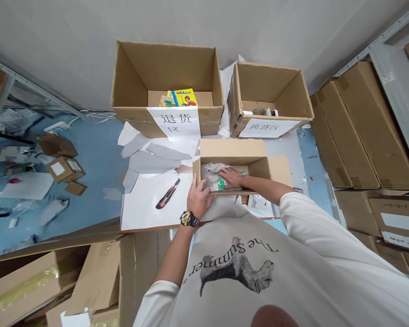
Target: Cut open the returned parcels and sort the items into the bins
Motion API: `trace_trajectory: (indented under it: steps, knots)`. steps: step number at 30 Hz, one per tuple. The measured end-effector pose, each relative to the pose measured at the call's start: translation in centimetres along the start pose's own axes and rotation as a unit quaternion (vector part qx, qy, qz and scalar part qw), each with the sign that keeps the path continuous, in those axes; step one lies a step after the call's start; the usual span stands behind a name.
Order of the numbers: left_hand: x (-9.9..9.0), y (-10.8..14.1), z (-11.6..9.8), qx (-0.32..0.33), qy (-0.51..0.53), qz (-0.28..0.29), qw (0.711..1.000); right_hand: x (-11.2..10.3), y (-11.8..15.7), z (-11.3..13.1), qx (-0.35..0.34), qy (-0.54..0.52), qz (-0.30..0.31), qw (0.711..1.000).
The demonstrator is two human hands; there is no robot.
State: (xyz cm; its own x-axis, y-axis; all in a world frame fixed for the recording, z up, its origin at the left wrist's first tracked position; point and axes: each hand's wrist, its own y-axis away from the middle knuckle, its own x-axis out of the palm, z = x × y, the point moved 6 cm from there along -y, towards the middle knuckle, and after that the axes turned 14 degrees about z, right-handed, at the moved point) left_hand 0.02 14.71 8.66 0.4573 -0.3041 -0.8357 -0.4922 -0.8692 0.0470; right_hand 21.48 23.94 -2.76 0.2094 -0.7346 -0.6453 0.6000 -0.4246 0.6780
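Note:
An open cardboard box [233, 141] stands at the table's front with its flaps folded out. My left hand [198, 197], a watch on its wrist, grips the box's near left corner. My right hand [233, 177] reaches inside, its fingers closed on a small green-and-white packet [221, 184]. Part of that packet is hidden by the hand. Crumpled pale wrapping [213, 170] lies beside it in the box. A red-and-black box cutter [168, 194] rests on the table to the left of the box.
Behind stand two larger open cartons with paper signs; the left carton [167, 120] holds a yellow book [185, 97], the right carton [269, 84] small boxes. Torn grey paper [153, 161] covers the table's left part. Stacked cartons [378, 131] stand right; more cartons [88, 281] lie lower left.

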Motion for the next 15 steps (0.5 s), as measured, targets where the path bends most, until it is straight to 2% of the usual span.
trace_trajectory:
  steps: [6,11,15]
  knots:
    - [0.3,0.4,-0.2,-0.004,0.007,0.014,1.0,0.6,1.5,0.4,-0.013,0.022,-0.038,0.999]
    - [0.4,0.3,0.0,-0.01,0.018,0.02,1.0,1.2,2.5,-1.7,0.114,-0.021,-0.047,0.992]
    - [0.3,0.0,0.1,-0.007,0.013,0.028,1.0,1.9,1.7,-1.3,0.086,-0.007,-0.034,0.996]
